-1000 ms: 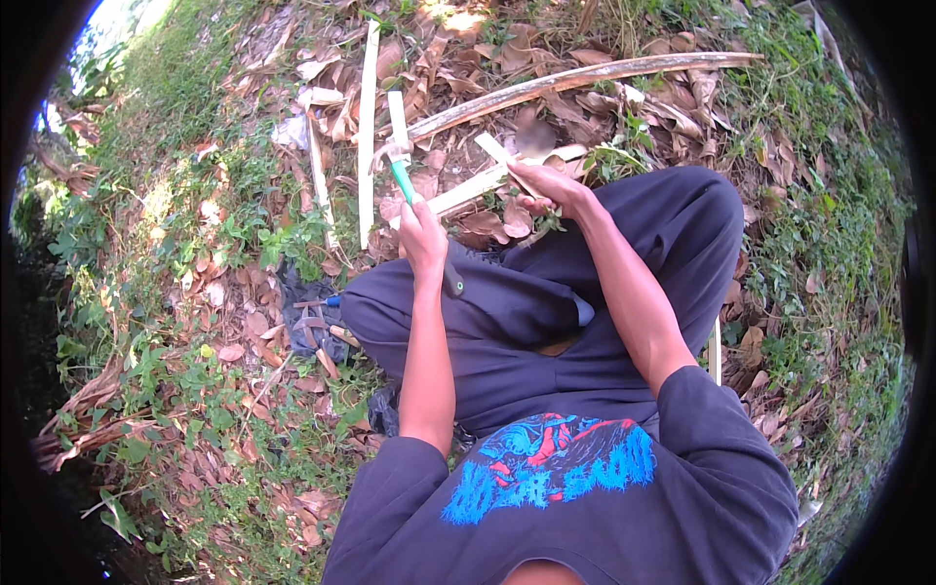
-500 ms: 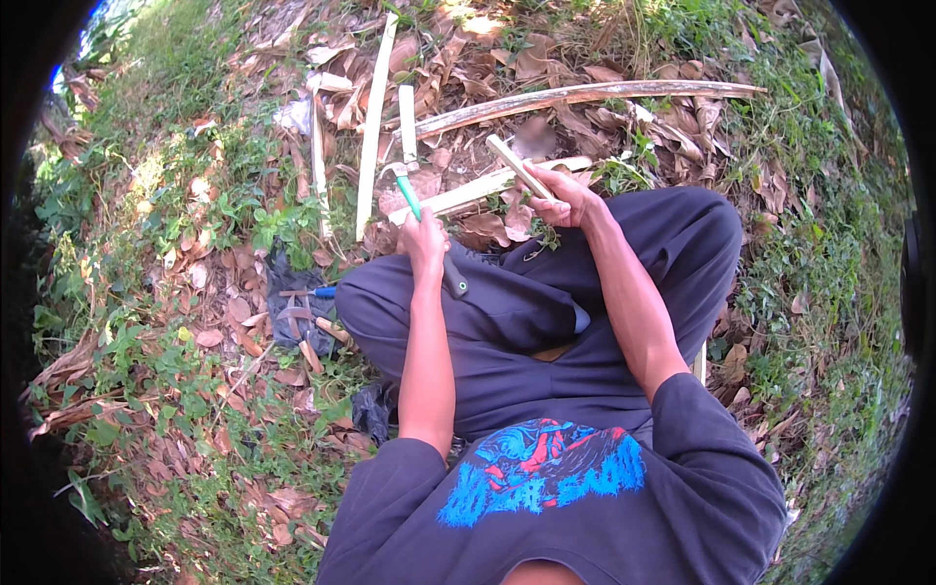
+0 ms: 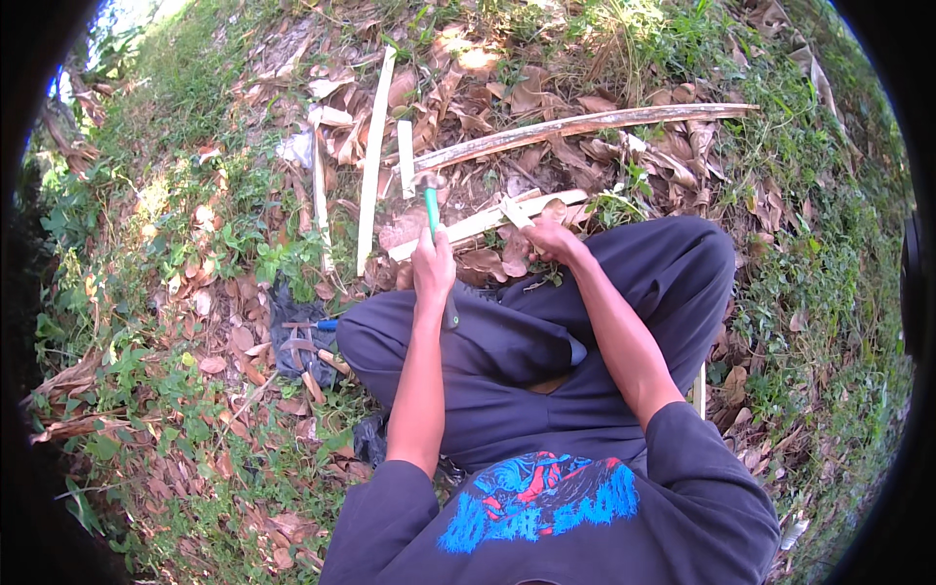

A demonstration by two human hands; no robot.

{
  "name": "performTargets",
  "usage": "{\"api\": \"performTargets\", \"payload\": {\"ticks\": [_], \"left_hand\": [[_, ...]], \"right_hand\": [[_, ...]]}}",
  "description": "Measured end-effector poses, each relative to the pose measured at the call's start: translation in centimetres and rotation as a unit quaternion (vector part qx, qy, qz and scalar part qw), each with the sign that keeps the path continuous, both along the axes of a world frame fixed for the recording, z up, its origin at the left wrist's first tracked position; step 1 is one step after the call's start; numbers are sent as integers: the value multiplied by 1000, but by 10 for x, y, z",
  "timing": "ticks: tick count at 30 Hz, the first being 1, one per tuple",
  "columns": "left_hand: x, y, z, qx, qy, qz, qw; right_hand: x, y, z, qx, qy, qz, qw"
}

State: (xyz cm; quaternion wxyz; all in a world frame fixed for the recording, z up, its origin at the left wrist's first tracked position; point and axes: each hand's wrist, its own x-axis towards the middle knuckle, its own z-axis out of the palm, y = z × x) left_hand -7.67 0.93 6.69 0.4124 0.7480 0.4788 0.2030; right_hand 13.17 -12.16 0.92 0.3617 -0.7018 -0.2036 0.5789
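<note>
My left hand (image 3: 432,263) is closed round the handle of a hammer (image 3: 432,207) with a green shaft and a dark grip end. Its metal head points away from me, beside a short upright-lying wood strip (image 3: 406,161). My right hand (image 3: 552,240) grips a short pale wooden stick (image 3: 514,212), which slants up and left out of the fingers. Beneath the stick lies a longer split wood slat (image 3: 470,226) on the leaves; whether they touch I cannot tell. Most of the right fingers are hidden behind the hand.
A long curved wood strip (image 3: 585,123) lies farther off, and a straight pale slat (image 3: 375,161) lies to the left. By my left knee, tools (image 3: 304,345), one with a blue handle (image 3: 327,325), rest on dark plastic (image 3: 285,310). Dry leaves and grass surround my crossed legs.
The hammer has swung right, from a left tilt to nearly straight ahead. My right hand has lowered the stick towards the slat on the ground. The whole view has shifted slightly.
</note>
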Motion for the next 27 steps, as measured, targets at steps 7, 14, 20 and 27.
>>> {"api": "performTargets", "payload": {"ticks": [7,14,20,27], "left_hand": [[24,4,56,264,127,-341,893],[12,17,17,249,191,-356,880],[18,16,18,237,151,-362,889],[28,5,40,178,27,-326,928]], "right_hand": [[-12,-1,-2,15,36,-96,995],[-11,3,26,-29,36,-65,997],[-5,2,13,-31,89,-71,993],[-2,6,22,-33,90,-68,993]]}}
